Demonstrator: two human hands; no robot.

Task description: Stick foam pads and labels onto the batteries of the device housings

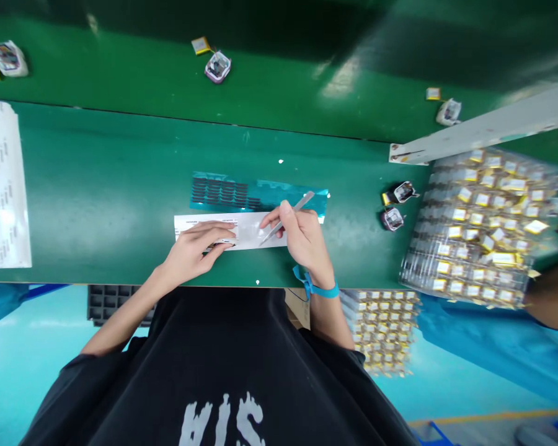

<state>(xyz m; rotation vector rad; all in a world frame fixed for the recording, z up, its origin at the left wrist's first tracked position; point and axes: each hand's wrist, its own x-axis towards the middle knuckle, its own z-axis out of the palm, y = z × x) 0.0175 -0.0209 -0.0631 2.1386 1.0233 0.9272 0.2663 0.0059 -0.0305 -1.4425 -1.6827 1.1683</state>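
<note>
My right hand [302, 238] wears a blue wrist strap [324, 290] and is closed around metal tweezers [295, 210]. Their tips point down at a white backing strip [251, 232] lying near the table's front edge. Over the strip's left part, my left hand [193, 251] has its thumb and fingers closed about a small white piece [225, 241], mostly hidden beneath the fingers. Just behind the strip lies a blue translucent film sheet [221, 192] with rows of dark strips on its left part.
Small opened devices with yellow batteries stand on the far belt [121, 74], including a purple-rimmed device [218, 67]. Two more devices [393, 218] sit to the right. Stacked clear trays [474, 229] of batteries stand beside a grey metal bar [483, 124]. Printed white sheets [4, 186] lie left.
</note>
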